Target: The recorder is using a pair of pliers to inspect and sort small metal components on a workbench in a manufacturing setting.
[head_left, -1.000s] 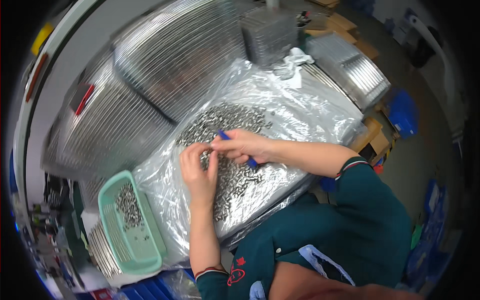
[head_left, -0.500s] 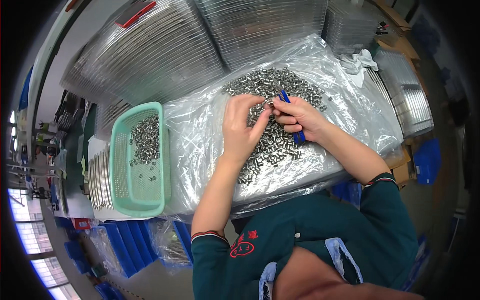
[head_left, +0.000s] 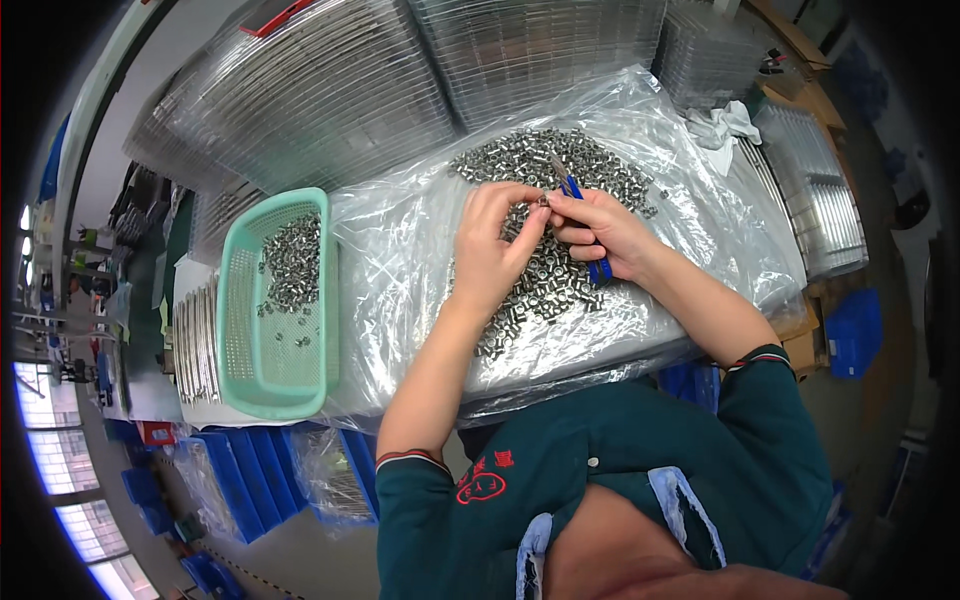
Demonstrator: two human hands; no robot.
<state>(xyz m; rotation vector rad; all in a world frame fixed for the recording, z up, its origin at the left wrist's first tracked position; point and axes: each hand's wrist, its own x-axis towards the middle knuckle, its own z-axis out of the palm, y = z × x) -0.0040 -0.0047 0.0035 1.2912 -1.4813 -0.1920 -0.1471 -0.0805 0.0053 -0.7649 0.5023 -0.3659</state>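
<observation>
In front of me my left hand (head_left: 492, 240) and my right hand (head_left: 615, 235) meet at the fingertips over a pile of small shiny metal sleeves (head_left: 545, 285). My left thumb and forefinger pinch one small metal sleeve (head_left: 543, 201), mostly covered by the fingers, with my right thumb tip beside it. Inside my right palm lie blue-handled pliers (head_left: 600, 270); their jaws point up and away past the thumb. The pile is spread over clear plastic sheeting (head_left: 385, 270).
To the left stands a mint-green plastic basket (head_left: 330, 300) holding more metal sleeves. Tall stacks of clear plastic trays (head_left: 320, 100) line the back. A white cloth (head_left: 722, 128) and metal rods sit at the right. Blue bins (head_left: 245, 480) are below the table's left edge.
My left hand has shifted slightly right, its fingertips closer to the right thumb. The right hand still holds the pliers. The whole view has shifted a little.
</observation>
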